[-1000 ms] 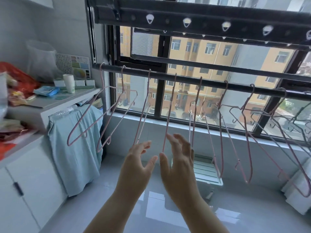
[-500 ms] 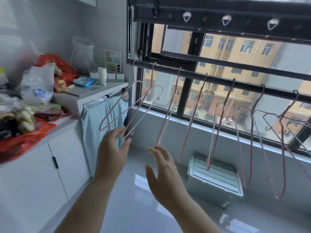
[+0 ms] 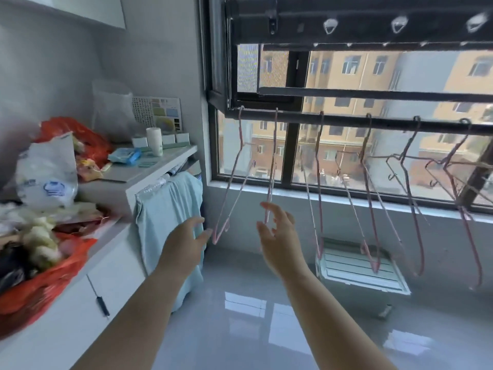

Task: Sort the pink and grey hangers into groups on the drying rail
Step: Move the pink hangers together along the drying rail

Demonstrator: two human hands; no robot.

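Left hand (image 3: 184, 245), right hand (image 3: 278, 236) moved to 2 leftmost pink hangers (image 3: 231, 182), frame centre; fingers apart, nothing gripped; grouping pending.

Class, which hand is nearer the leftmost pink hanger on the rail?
Left. The left hand is beside the leftmost pink hanger's lower tip; the right hand is by the second hanger.

The drying rail (image 3: 346, 120) runs across in front of the window (image 3: 346, 76). The hangers (image 3: 274, 156) hang from it, spaced apart. The counter (image 3: 138, 174) stands to the left, with a cloth (image 3: 168, 209) draped over its front. A crate (image 3: 357, 265) sits on the floor below the rail.
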